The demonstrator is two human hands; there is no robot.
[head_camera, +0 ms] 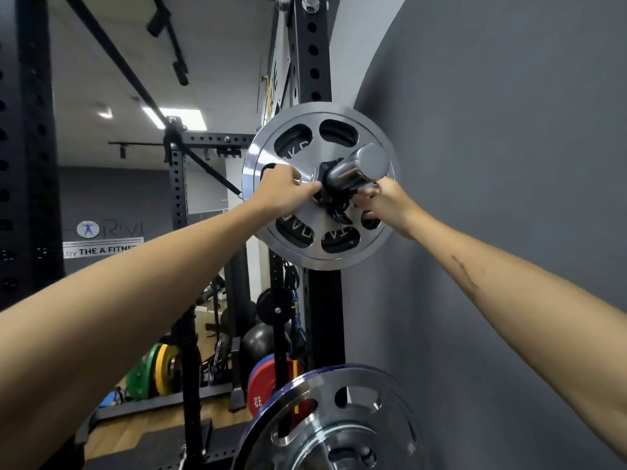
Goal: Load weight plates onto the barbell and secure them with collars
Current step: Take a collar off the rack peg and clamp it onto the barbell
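Note:
A silver weight plate (288, 239) with oval cut-outs hangs on the chrome barbell sleeve (359, 171), whose end points toward me. A black collar (327, 195) sits on the sleeve against the plate's hub. My left hand (285, 191) grips the collar from the left, fingers curled on it. My right hand (386, 205) holds the collar's lower right side, fingers partly hidden behind the sleeve.
A black rack upright (312, 49) stands behind the plate, close to the grey wall (509, 130) on the right. Another silver plate (325, 422) hangs low in front. Red (264, 391), yellow and green plates are stored near the floor at the left.

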